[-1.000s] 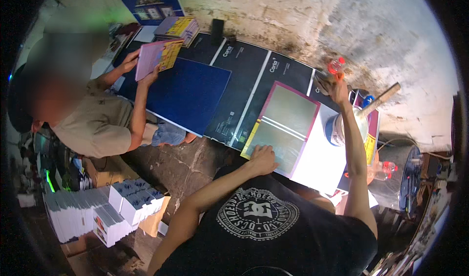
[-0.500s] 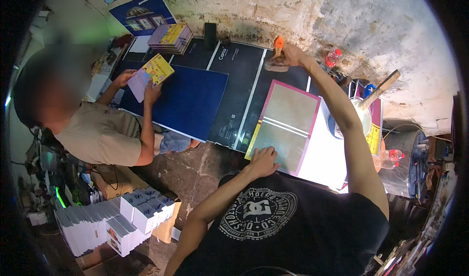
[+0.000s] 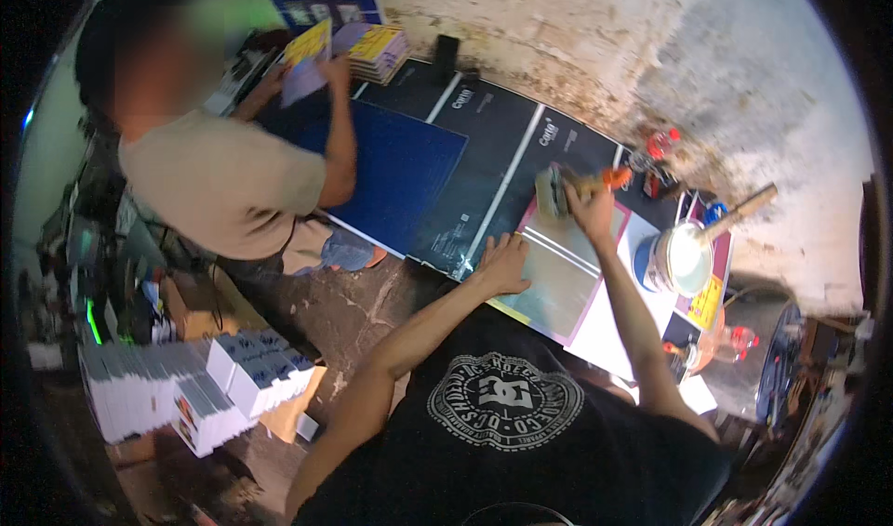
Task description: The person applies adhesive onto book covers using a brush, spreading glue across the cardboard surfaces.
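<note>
A cover sheet with grey-brown boards and pink and yellow edges lies before me, two white strips across its middle. My left hand rests on its left edge, fingers spread flat, holding nothing. My right hand is closed round the handle of a wide flat brush, whose handle end is orange. The brush is at the sheet's far left corner; whether its bristles touch the sheet I cannot tell. Right of the sheet stands a tub of white paste with a wooden stick in it.
At the left a co-worker handles a yellow and purple book near a book stack. A blue board covers part of the black tabletop. Bottles stand by the wall; piled paper blocks sit lower left.
My right hand has brought the brush nearer, from beyond the sheet to its far left corner. My left hand has shifted along the left edge. The co-worker has moved the book toward the stack.
</note>
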`<state>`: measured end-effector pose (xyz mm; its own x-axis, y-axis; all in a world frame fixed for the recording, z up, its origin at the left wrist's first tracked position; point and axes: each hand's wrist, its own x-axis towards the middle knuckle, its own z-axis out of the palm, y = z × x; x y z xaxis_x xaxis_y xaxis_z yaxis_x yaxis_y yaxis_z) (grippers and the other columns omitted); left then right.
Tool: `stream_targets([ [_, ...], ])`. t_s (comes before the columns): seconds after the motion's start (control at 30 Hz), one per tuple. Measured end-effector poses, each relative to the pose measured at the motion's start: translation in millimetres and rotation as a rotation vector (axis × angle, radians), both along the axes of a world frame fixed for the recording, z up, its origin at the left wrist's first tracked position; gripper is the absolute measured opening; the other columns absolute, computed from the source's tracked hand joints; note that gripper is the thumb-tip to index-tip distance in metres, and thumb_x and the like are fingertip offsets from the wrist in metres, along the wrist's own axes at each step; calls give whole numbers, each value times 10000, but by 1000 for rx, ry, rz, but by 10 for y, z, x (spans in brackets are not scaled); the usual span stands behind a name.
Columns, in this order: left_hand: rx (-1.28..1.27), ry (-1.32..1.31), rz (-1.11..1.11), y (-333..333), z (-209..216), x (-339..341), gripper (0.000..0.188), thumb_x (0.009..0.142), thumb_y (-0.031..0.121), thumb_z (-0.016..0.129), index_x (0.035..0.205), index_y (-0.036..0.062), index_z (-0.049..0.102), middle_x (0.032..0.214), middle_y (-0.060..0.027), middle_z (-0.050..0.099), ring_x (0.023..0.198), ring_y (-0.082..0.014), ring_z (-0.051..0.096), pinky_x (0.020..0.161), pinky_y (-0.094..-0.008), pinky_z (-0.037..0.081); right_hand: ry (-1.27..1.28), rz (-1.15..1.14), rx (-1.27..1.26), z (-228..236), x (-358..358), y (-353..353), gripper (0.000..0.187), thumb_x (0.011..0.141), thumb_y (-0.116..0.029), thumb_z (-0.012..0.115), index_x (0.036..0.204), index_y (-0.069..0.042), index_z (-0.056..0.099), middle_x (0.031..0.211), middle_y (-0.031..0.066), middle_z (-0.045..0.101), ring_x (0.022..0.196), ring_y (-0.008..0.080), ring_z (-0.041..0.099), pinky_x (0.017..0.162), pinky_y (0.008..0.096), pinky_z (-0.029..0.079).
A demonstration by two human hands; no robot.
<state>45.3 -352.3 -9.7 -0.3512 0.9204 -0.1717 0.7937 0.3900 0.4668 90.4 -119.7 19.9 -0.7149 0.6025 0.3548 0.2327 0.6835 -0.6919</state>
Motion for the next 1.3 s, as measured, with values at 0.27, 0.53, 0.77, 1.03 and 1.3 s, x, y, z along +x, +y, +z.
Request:
stream_targets([
  [0.27, -112, 38, -58, 82, -122, -27, 835, 688, 497, 793, 1273, -36, 525, 1338, -207, 501, 1256, -345, 479, 1040, -636, 314, 15, -314, 5, -636, 1224, 116, 317, 884, -259, 736, 1080, -10, 745, 948, 168, 750, 809, 239, 716, 749, 358, 546],
  [0.53, -50, 60, -56, 65, -194, -37, 773, 646, 430, 801, 1190, -65, 564, 1249, -233, 539, 1205, -358, 495, 1035, -600, 318, 12, -385, 71, -498, 1542, -497, 240, 875, -184, 710, 950, 42, 740, 728, 154, 690, 640, 227, 623, 624, 397, 496],
  [0.77, -114, -92, -49, 109, -95, -208, 775, 671, 394, 790, 1226, -88, 546, 1276, -239, 533, 1215, -379, 506, 1074, -596, 329, -203, -787, 152, -523, 3092, -498, 364, 870, -279, 766, 950, 74, 731, 868, 176, 742, 704, 257, 702, 655, 384, 555],
  [1.03, -36, -408, 489, 573, -271, -731, 602, 738, 344, 760, 1168, -57, 630, 1254, -264, 600, 1211, -412, 569, 1017, -496, 473, 139, -1089, -47, 54, 3628, -473, 639, 806, -472, 791, 1051, 103, 656, 932, 220, 716, 829, 282, 701, 705, 419, 567],
  [1.3, -147, -494, 453, 667, -225, -753, 427, 742, 290, 746, 1013, -39, 712, 1053, -248, 714, 1030, -378, 695, 896, -477, 565, 477, -846, -50, 90, 3081, -692, 580, 840, -389, 797, 1033, 139, 650, 975, 194, 701, 866, 258, 673, 754, 400, 546],
])
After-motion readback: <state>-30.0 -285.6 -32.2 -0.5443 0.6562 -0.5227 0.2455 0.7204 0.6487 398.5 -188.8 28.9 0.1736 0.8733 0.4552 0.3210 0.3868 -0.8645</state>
